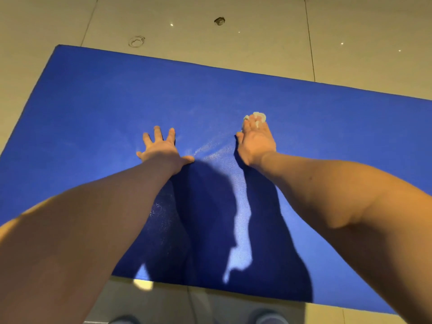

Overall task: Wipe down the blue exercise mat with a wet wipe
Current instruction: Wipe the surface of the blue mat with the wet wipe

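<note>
The right grip (256,141) presses the wet wipe (259,116) on the blue mat (117,94), fingers straight. The left grip (161,147) rests spread out beside it. The mat runs long sideways.

The mat (93,101) lies on the floor (257,50) before us and runs off to our right. Our left hand (161,148) rests flat on the mat near its middle, fingers spread. Our right hand (256,141) lies to its right, apart from it and a little farther out, with the wipe (258,116) under its fingertips on the mat. Beyond the mat's far edge, the floor bears a ring mark (136,41), with a chip (219,21) farther back to its right.
</note>
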A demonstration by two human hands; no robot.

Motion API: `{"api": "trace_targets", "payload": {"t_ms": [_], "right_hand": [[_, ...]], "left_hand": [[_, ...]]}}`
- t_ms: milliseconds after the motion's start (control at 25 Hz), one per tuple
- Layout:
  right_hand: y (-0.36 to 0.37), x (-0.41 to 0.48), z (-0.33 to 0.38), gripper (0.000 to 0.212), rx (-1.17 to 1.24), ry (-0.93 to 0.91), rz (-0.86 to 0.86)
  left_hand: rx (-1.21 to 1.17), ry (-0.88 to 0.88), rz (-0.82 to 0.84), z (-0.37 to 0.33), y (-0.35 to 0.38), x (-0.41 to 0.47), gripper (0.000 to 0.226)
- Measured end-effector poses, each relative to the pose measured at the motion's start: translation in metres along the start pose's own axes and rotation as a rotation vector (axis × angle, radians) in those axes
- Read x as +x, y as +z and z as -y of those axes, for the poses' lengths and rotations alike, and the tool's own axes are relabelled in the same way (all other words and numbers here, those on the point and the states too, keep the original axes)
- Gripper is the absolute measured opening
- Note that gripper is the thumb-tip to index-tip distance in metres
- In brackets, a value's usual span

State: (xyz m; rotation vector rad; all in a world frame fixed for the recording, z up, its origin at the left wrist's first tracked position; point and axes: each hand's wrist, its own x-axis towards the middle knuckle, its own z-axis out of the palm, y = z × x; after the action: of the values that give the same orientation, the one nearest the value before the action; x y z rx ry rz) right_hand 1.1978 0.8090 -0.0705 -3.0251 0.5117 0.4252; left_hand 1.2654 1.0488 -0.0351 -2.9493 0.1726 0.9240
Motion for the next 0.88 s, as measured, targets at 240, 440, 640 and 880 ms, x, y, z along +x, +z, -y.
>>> {"api": "trace_targets", "payload": {"t_ms": [240, 440, 640, 880], "right_hand": [[0.011, -0.049, 0.088, 0.05, 0.249, -0.277, 0.076], [0.004, -0.049, 0.038, 0.05, 0.237, -0.272, 0.011], [0.012, -0.042, 0.008, 0.064, 0.087, -0.053, 0.054], [0.014, -0.084, 0.093, 0.035, 0.364, -0.27, -0.007]], "left_hand": [[-0.011, 0.016, -0.073, 0.013, 0.018, -0.028, 0.104], [-0.013, 0.003, -0.029, 0.028, 0.035, -0.054, 0.11], [-0.01, -0.008, -0.024, 0.026, 0.039, -0.052, 0.111], [0.024, -0.031, -0.025, 0.021, 0.039, -0.05, 0.113]]}}
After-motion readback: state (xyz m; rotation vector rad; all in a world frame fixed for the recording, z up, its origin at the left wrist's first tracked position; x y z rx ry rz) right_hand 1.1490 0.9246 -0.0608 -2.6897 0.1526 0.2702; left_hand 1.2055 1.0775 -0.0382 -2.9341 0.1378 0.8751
